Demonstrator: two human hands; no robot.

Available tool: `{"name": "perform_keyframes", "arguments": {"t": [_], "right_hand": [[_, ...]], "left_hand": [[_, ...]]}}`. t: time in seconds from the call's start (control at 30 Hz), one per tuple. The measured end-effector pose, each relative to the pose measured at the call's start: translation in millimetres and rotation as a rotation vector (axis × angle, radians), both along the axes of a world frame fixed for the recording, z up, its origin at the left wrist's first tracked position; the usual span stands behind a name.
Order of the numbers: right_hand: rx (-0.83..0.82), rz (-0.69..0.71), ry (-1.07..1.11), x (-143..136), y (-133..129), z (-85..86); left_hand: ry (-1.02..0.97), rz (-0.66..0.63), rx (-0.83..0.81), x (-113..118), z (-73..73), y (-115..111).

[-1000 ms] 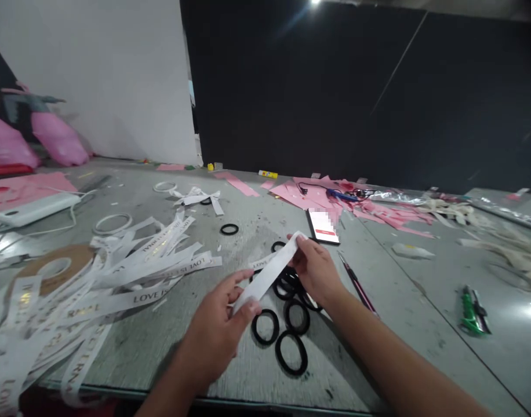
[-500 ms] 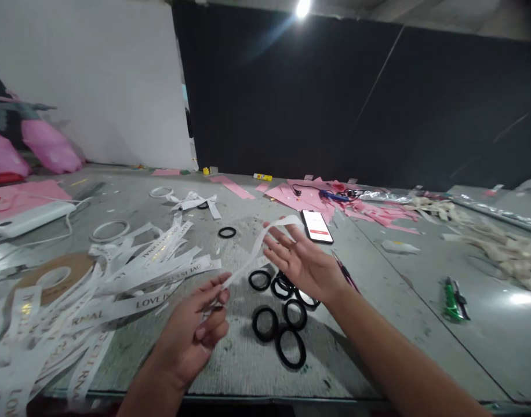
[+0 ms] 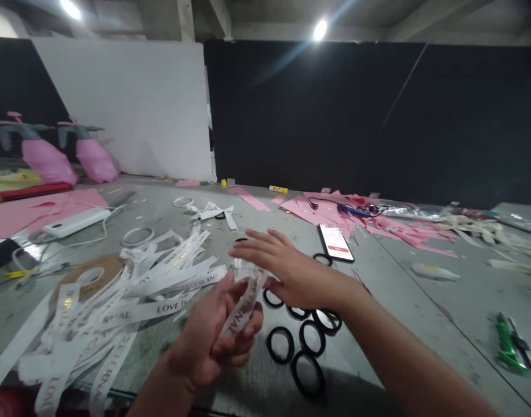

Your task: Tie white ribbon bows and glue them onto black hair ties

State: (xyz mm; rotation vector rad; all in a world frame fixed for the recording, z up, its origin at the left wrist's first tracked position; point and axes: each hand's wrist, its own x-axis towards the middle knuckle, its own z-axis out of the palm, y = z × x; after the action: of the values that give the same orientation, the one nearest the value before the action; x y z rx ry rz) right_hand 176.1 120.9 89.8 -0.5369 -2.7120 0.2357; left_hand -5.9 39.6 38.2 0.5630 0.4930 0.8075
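A white ribbon printed with gold-toned lettering is gripped in a person's left hand, its fingers curled around the strip at the center of the frame. The right hand is open and palm down, fingers stretched over the ribbon's upper end; whether it touches cannot be told. Black rings crowd the counter just right of the left hand, the right hand and wrist hiding some from view. A heap of lettered ribbons fills the lower left, partly covering a brown spool. A lit phone lies beyond the right wrist, in front of pink paper scraps. Pink spray bottles stand at upper left; a green cutter rests well apart at lower right, below a white tube.
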Motion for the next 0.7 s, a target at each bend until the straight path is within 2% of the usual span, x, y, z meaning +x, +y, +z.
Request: {"name": "perform_keyframes", "arguments": {"t": [0.13,0.23,0.37,0.43,0.57,0.63,0.7], "right_hand": [[0.154,-0.032,0.012,-1,6,-11.1],[0.191,-0.104,0.064,7,19,-13.1],[0.190,-0.282,0.120,21,29,-6.1],[0.202,-0.348,0.185,29,31,-0.1],[0.187,-0.483,0.364,48,39,11.6],[0.151,-0.541,0.423,58,44,15.6],[0.133,-0.565,0.481,67,47,18.8]], "left_hand": [[0.256,0.050,0.246,6,13.7,0],[0.359,0.113,0.338,12,19.4,6],[0.462,0.024,0.419,16,31.9,32],[0.449,0.002,0.485,20,45.9,52],[0.253,0.046,0.624,40,78.3,93],[0.224,0.041,0.684,55,87.0,108],[0.240,0.064,0.732,69,87.8,121]]}}
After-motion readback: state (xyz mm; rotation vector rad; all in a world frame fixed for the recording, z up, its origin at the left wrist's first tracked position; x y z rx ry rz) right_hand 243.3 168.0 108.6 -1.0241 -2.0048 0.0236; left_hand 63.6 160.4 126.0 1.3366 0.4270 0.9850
